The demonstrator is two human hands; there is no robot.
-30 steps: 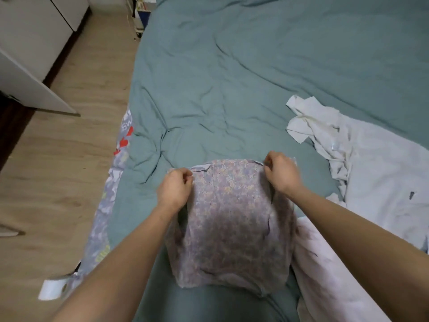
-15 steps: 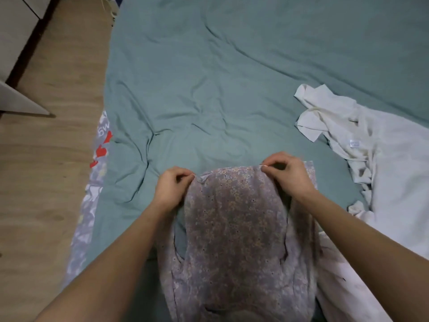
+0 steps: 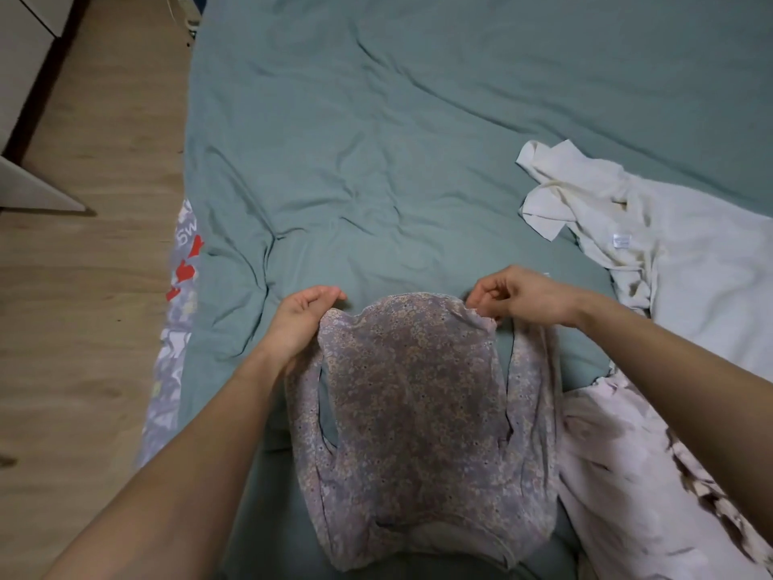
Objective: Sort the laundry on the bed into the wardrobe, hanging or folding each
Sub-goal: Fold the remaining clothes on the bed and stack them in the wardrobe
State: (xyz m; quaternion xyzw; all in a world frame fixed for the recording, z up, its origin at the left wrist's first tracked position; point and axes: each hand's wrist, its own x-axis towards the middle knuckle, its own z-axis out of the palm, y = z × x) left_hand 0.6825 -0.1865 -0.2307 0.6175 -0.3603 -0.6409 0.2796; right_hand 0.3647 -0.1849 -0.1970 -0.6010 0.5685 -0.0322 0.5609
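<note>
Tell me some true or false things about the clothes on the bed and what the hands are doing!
1. Both hands hold the flowery purple garment by its top edge. True: the left hand and the right hand each pinch a corner.
2. The bed cover is bright red. False: it is a dull green-blue.
3. A white garment lies on the bed, to the right of the hands. True.
4. The flowery garment hangs on a hanger. False: no hanger shows; only the hands hold it.
5. The floor beside the bed looks like wood. True.
</note>
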